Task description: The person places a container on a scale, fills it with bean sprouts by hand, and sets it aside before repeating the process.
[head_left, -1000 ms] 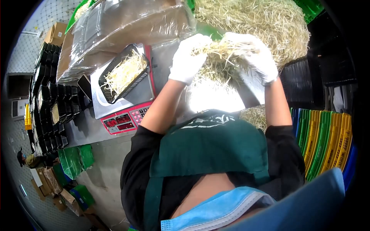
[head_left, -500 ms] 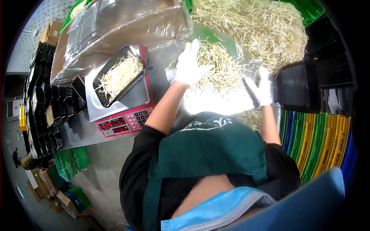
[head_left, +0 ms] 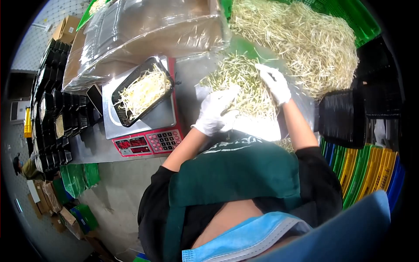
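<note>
White-gloved, with left hand (head_left: 214,110) and right hand (head_left: 276,84) both unclenched at either side of the sprout pile (head_left: 244,81) on the surface (head_left: 94,147), press inward lightly; gather loosely, never squeezing hard.

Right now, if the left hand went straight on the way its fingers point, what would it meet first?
The left hand would meet the smaller pile of sprouts first, just ahead of its fingertips; whether they already touch is hard to tell.
</note>
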Action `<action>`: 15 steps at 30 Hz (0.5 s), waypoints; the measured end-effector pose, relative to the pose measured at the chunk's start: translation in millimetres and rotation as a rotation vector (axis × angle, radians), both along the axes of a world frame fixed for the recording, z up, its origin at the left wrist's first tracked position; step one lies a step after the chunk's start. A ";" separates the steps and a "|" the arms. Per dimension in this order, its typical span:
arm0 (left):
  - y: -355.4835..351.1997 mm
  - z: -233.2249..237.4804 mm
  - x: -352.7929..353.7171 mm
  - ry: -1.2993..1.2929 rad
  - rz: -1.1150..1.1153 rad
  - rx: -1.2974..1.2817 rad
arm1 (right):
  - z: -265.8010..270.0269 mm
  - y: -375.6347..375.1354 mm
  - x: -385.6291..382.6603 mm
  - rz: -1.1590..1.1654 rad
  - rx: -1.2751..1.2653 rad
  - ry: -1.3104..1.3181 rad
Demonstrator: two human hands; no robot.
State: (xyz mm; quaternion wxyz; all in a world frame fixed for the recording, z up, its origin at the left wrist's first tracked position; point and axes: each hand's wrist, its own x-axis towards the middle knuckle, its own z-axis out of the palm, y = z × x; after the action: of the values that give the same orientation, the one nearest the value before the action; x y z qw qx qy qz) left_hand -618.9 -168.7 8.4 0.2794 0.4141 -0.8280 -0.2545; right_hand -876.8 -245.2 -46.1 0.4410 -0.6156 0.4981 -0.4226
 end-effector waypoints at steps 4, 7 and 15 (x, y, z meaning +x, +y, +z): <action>-29.8 -9.1 -2.9 -0.043 0.315 0.001 | 51.3 -37.8 30.2 0.095 -0.168 0.295; -70.8 -28.5 -26.3 -0.307 0.373 -0.015 | 19.3 -75.4 43.5 0.114 -0.318 0.923; 7.0 -16.5 -5.0 -0.010 -0.036 -0.032 | 7.7 71.3 -15.7 0.193 -0.165 0.642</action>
State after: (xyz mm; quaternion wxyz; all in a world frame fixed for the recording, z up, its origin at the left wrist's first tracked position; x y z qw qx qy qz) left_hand -623.9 -161.7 -8.1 0.2773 0.3960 -0.8407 -0.2440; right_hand -892.5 -174.0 -38.4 0.2486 -0.7950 0.5149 -0.2026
